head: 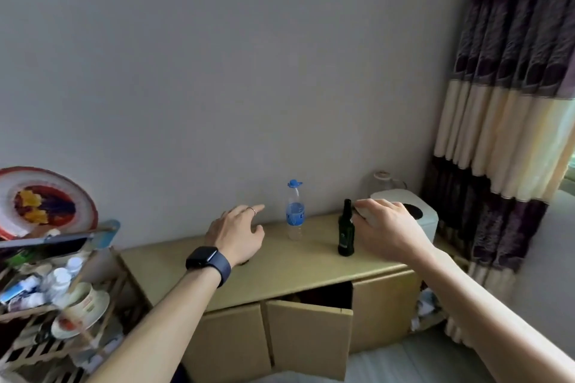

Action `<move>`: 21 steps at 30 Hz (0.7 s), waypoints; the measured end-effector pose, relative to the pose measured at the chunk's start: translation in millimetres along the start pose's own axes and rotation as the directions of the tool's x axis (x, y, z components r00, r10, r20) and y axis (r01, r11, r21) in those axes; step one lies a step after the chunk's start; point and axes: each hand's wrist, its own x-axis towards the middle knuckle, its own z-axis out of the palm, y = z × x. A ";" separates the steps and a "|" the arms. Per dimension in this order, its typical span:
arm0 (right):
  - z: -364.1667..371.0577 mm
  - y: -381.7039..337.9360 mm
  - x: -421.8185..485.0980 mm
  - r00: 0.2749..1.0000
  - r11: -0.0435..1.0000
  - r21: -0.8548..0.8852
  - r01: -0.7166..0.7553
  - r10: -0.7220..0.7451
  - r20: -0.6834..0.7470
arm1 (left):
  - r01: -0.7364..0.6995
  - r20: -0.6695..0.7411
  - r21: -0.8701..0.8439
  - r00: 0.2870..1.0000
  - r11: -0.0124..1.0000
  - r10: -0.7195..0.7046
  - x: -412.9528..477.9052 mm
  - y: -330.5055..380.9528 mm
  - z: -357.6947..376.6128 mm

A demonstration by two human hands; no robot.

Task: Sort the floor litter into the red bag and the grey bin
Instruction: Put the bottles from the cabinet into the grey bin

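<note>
Head-worn view, angled down, cabinet [295, 270] near

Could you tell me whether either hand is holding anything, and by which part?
Left hand holds nothing, fingers straight. Right hand curls over something small and pale beside the dark bottle; a grip cannot be told.

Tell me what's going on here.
A person is reaching over a low cabinet with both arms. The left hand, fingers relaxed, stretches towards an upright clear water bottle with a blue cap. The right hand is beside the neck of a standing dark green glass bottle; whether it holds anything is unclear. One cabinet door hangs ajar.
</note>
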 end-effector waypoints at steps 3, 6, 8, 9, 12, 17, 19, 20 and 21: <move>17.2 12.5 52.6 1.000 1.000 -0.002 -0.018 0.018 0.005 | 0.013 0.013 0.005 1.000 1.000 -0.013 52.5 -6.8 21.4; 40.0 28.5 104.3 0.999 0.999 -0.002 -0.039 0.039 0.029 | 0.023 0.066 -0.018 0.998 1.000 -0.022 109.6 -17.7 52.9; 64.9 42.7 148.4 0.997 0.998 0.001 -0.066 0.066 0.040 | 0.018 0.089 -0.041 0.996 0.999 -0.015 159.2 -25.9 80.9; 68.3 44.8 148.0 0.996 0.997 -0.003 -0.079 0.079 0.052 | 0.027 0.101 -0.041 0.995 0.999 -0.023 161.2 -25.5 84.9; 99.8 59.8 194.0 0.991 0.993 -0.011 -0.118 0.118 0.064 | 0.018 0.124 -0.090 0.992 0.996 -0.007 216.2 -33.2 116.6; 158.9 87.7 272.2 0.965 0.974 -0.018 -0.227 0.227 0.134 | 0.056 0.217 -0.164 0.976 0.985 -0.019 310.0 -55.3 174.3; 182.9 103.3 293.4 0.941 0.957 -0.038 -0.288 0.290 0.177 | 0.078 0.249 -0.183 0.968 0.980 -0.031 338.7 -64.4 196.4; 195.0 113.3 302.1 0.924 0.946 -0.048 -0.321 0.324 0.202 | 0.094 0.277 -0.193 0.960 0.977 -0.037 352.8 -67.1 208.7; 203.3 120.6 306.0 0.909 0.933 -0.064 -0.353 0.359 0.212 | 0.111 0.289 -0.196 0.956 0.974 -0.051 361.0 -69.4 217.9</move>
